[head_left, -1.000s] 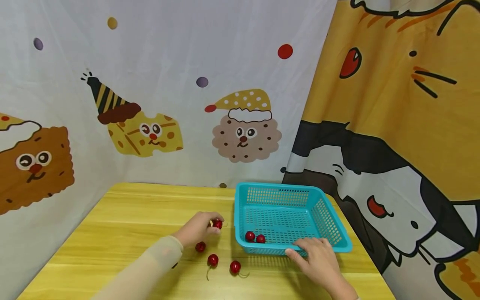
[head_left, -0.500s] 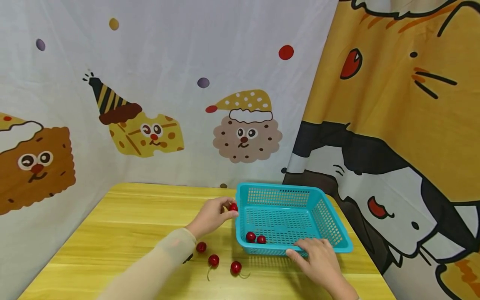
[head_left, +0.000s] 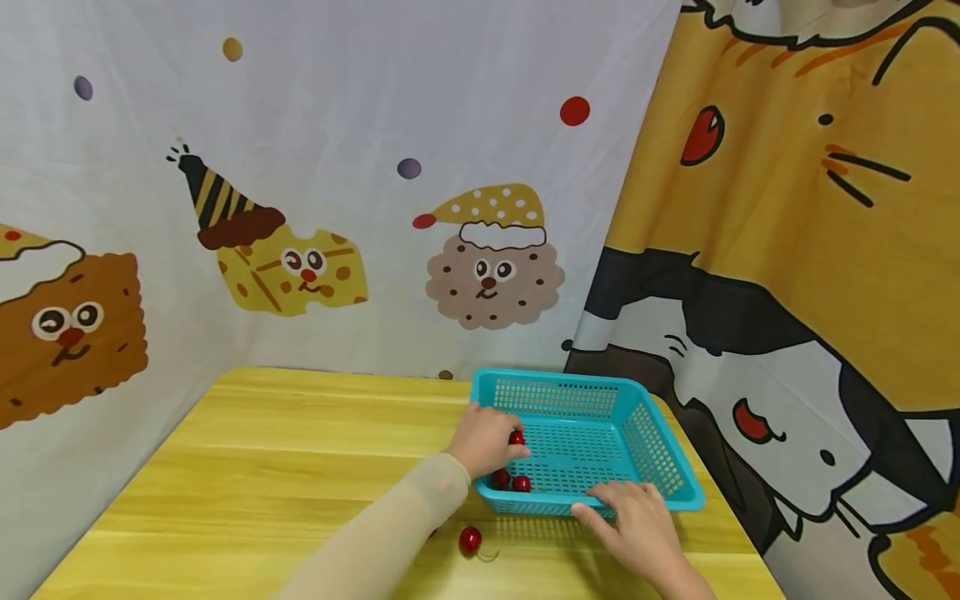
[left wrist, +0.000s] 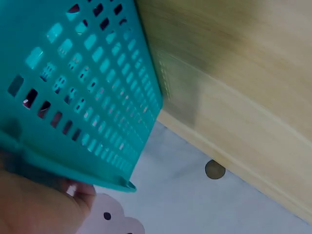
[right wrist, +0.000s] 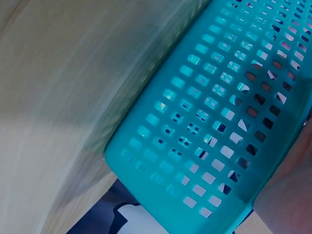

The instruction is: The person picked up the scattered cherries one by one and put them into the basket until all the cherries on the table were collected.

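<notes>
A red cherry [head_left: 516,437] is pinched between the thumb and fingers of my left hand [head_left: 483,437], which is over the left side of the turquoise plastic basket [head_left: 585,502]. Two more cherries lie inside, in the front left corner, one of them a dark red cherry [head_left: 521,483]. My right hand [head_left: 633,525] grips the front rim, fingers over the edge and thumb outside. On the table in front of the basket lies a cherry with a stem [head_left: 470,540]. A sliver of another shows beside my left sleeve [head_left: 390,525], which hides the rest.
The basket stands at the right of a yellow wood-grain table [head_left: 300,433]. Behind the table hangs a pale cloth [head_left: 322,108] with cartoon prints, and an orange cartoon curtain [head_left: 757,200] hangs at the right.
My left hand has carried the cherry rightward from the table, past the basket's left rim and over its inside. The left sleeve now covers cherries seen before. The right hand stays at the rim.
</notes>
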A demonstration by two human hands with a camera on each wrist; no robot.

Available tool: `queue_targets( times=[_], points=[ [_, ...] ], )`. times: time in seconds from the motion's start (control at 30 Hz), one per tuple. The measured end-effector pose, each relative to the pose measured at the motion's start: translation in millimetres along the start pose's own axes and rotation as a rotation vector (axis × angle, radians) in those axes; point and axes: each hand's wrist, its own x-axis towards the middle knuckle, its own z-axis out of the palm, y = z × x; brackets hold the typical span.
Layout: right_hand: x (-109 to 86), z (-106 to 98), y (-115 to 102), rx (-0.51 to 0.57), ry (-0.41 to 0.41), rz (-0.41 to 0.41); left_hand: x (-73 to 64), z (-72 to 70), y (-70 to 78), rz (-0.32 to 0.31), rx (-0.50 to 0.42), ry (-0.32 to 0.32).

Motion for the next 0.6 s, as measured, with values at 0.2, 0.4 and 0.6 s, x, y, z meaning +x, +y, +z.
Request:
queue_targets(
  times=[0.2, 0.4, 0.6],
  points=[
    [-0.7, 0, 1, -0.006, 0.022, -0.005, 13.1, 14.7, 10.5, -0.04, 0.259, -0.114],
    [0.0, 3, 2, -0.007, 0.037, -0.017, 17.3, 22.9, 13.7, -0.016, 0.415, -0.176],
    [-0.9, 3, 1, -0.007, 0.049, -0.024, 17.1, 25.6, 14.2, -0.007, 0.454, -0.194]
  ],
)
